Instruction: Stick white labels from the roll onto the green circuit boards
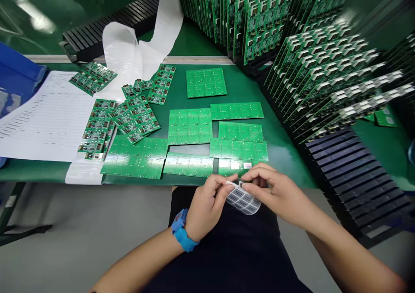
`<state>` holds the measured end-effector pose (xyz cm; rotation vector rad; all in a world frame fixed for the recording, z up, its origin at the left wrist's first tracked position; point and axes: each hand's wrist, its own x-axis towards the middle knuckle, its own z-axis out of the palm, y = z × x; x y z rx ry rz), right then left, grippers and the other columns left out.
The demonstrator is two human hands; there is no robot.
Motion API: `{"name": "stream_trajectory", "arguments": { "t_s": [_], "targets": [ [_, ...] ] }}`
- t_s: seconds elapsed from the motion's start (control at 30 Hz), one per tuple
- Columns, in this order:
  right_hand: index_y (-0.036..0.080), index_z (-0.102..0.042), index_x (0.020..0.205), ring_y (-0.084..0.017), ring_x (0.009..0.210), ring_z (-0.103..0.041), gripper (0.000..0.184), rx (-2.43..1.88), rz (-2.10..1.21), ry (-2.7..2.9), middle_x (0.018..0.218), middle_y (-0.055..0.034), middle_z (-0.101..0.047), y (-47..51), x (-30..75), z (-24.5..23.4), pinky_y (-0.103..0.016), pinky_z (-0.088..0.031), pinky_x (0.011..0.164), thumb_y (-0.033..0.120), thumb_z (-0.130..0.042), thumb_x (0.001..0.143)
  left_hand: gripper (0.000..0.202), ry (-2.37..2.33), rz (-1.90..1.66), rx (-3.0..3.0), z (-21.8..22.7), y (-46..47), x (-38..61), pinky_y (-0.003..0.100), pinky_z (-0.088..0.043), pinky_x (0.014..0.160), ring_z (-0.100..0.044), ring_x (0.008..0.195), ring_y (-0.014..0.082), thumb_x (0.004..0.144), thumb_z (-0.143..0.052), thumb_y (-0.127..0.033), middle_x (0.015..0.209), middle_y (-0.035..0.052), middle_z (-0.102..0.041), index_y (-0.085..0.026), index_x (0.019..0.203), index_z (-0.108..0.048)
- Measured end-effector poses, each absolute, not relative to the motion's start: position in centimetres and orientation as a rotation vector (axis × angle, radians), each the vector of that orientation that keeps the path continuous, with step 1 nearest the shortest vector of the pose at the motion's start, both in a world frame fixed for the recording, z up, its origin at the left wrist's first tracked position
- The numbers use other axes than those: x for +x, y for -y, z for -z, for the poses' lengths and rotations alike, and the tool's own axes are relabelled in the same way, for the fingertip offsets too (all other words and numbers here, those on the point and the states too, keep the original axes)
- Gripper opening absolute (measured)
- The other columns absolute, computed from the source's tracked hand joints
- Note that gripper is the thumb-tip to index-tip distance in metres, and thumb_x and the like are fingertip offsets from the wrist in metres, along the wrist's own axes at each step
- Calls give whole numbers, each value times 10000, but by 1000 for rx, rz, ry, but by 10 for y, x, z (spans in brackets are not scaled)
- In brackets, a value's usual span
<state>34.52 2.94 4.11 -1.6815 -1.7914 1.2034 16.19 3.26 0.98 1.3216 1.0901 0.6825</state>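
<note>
A curved sheet of small printed labels (243,201) hangs over my lap, just off the table's front edge. My left hand (210,200), with a blue band at the wrist, pinches the sheet's left upper corner between thumb and finger. At the sheet's upper right, my right hand (270,187) has its thumb and fingertips pressed together; whether a label is between them I cannot make out. Right behind my fingers lies a green circuit board (227,166) bearing white labels, partly covered by my hands. Another circuit board panel (188,165) lies to its left.
Several more green boards (190,126) lie flat across the table. Component-side boards (138,115) are heaped on the left beside a printed paper (42,115) and white backing strip (121,46). Black slotted racks (359,176) full of upright boards (317,76) stand at right.
</note>
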Motion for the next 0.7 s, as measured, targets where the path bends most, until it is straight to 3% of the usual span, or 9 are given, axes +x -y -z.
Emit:
{"name": "stream_trajectory", "arguments": {
  "t_s": [0.1,0.23,0.4,0.7],
  "targets": [
    [208,-552,718,-122,680,-510,194,-1635,-1314,1670,746,1,-523,-32,351,-44,-255,-432,606,348,-508,844,106,-1116,-696,1322,-9,-32,162,244,-490,706,-652,922,171,899,-464,-274,1084,50,-675,-216,812,-445],
    [208,-566,758,-149,783,-535,176,-1749,-1019,1770,790,-14,-545,-45,381,-38,-297,-422,730,317,-473,860,138,-1147,-675,1357,-9,-33,162,248,-488,679,-659,878,172,897,-467,-276,1101,57,-668,-208,780,-440],
    [208,-573,756,-167,799,-538,191,-1842,-1062,2066,807,-29,-548,-62,402,-30,-310,-430,743,264,-426,864,138,-1162,-611,1415,-12,-33,164,291,-482,738,-635,975,208,900,-460,-272,1150,64,-643,-214,778,-431],
    [199,-546,754,-164,685,-549,134,-1968,-837,2193,787,-33,-535,-59,392,-19,-303,-431,635,269,-468,839,130,-1171,-607,1398,-10,-33,165,261,-476,674,-646,947,201,906,-449,-289,1078,63,-677,-215,801,-436]
  ]
}}
